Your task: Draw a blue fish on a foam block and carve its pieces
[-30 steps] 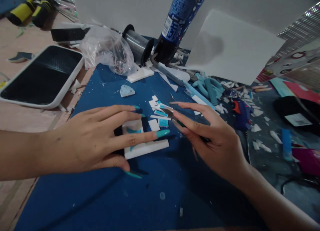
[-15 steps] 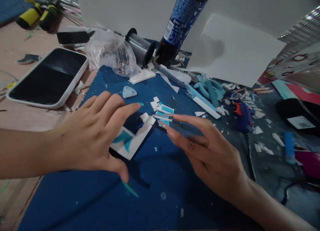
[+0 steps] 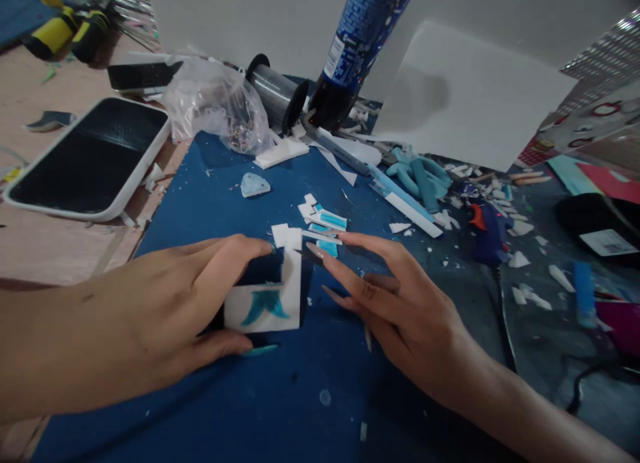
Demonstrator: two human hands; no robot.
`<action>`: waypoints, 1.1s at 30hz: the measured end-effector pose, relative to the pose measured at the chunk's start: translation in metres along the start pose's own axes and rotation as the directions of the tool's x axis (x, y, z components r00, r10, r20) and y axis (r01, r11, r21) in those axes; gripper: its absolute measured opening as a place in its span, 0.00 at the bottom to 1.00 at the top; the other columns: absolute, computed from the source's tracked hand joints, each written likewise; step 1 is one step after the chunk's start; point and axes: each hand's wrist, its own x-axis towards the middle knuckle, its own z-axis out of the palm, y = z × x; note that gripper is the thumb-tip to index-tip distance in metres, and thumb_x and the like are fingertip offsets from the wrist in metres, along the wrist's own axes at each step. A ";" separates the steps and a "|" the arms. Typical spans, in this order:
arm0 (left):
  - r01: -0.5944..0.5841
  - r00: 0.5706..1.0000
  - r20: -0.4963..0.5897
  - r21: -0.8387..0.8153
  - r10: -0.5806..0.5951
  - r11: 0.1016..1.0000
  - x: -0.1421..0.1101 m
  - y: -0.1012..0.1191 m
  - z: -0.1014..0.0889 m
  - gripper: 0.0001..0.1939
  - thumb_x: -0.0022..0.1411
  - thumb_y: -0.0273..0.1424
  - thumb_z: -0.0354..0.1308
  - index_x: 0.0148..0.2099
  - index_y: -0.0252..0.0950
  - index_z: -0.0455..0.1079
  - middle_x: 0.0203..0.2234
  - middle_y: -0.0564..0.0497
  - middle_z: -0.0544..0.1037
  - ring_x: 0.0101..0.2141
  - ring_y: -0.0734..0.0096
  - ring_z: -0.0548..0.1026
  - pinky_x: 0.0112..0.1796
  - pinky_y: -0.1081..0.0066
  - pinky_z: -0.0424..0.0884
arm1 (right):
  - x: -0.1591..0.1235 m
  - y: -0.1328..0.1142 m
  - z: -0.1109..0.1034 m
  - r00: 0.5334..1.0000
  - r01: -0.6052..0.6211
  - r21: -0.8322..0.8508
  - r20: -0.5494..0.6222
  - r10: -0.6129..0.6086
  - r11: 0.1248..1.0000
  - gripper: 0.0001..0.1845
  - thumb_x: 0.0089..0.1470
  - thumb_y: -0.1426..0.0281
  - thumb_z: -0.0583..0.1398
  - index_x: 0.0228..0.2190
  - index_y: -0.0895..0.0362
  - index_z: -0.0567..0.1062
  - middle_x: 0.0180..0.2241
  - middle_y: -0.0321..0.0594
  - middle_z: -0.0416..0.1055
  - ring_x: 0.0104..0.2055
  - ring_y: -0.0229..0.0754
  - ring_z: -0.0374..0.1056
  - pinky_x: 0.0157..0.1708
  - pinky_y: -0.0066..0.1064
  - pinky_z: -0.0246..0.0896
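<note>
A flat white L-shaped card (image 3: pixel 293 276) with a teal tail-fin design lies on the blue mat (image 3: pixel 210 409). My left hand (image 3: pixel 200 303) curls around its left part, index finger near the top and thumb along the lower edge; its other fingers are hidden. Small white squares (image 3: pixel 287 236) sit at the card's upper end. My right hand (image 3: pixel 400 303) has its fingers apart, two tips close above and below a thin white strip (image 3: pixel 320 237). Whether they touch it I cannot tell. White pieces with blue stripes (image 3: pixel 333 220) lie just beyond.
A phone (image 3: pixel 90 159) lies at left. Behind the mat are a plastic bag (image 3: pixel 215 103), a wire spool (image 3: pixel 277 96) and a dark blue bottle (image 3: pixel 350 56). Light-blue pliers (image 3: pixel 420 176), a glue gun (image 3: pixel 490 233) with a cord, and white scraps crowd the right.
My left hand has moved lower and drawn its fingers in around the card. The card has turned so its edges sit squarer to me. My right hand's lower fingers have spread slightly.
</note>
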 end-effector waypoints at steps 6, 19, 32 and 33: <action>-0.032 0.994 -0.105 0.117 0.044 0.993 0.008 -0.004 -0.005 0.34 0.79 0.58 0.38 0.64 0.32 0.60 0.29 0.47 0.79 0.26 0.57 0.81 0.20 0.66 0.72 | 0.001 -0.001 -0.002 0.999 -0.040 0.001 -0.026 0.040 0.999 0.39 0.67 0.86 0.53 0.71 0.44 0.64 0.61 0.52 0.69 0.32 0.34 0.77 0.28 0.25 0.77; -0.044 0.995 -0.087 0.055 0.049 0.998 0.006 0.001 0.004 0.34 0.81 0.51 0.41 0.72 0.29 0.56 0.59 0.32 0.79 0.59 0.46 0.80 0.55 0.55 0.84 | 0.001 0.004 -0.008 0.994 0.076 -0.199 -0.057 -0.088 0.977 0.40 0.71 0.80 0.56 0.76 0.46 0.54 0.30 0.32 0.76 0.26 0.38 0.73 0.27 0.24 0.71; -0.129 0.954 -0.246 0.173 0.169 0.977 -0.028 0.009 0.003 0.36 0.78 0.45 0.54 0.81 0.48 0.46 0.80 0.58 0.48 0.69 0.55 0.69 0.72 0.60 0.60 | 0.002 0.002 -0.019 0.986 0.151 -0.372 0.117 -0.115 0.916 0.28 0.74 0.80 0.46 0.65 0.55 0.74 0.31 0.34 0.72 0.27 0.34 0.68 0.26 0.26 0.59; -0.099 0.974 -0.179 0.203 0.137 0.974 -0.036 0.013 0.003 0.32 0.80 0.45 0.47 0.80 0.51 0.45 0.80 0.61 0.45 0.69 0.55 0.69 0.72 0.59 0.58 | 0.004 -0.001 -0.019 0.986 0.149 -0.375 0.126 -0.109 0.915 0.29 0.75 0.80 0.45 0.66 0.54 0.73 0.30 0.34 0.71 0.26 0.35 0.67 0.25 0.27 0.58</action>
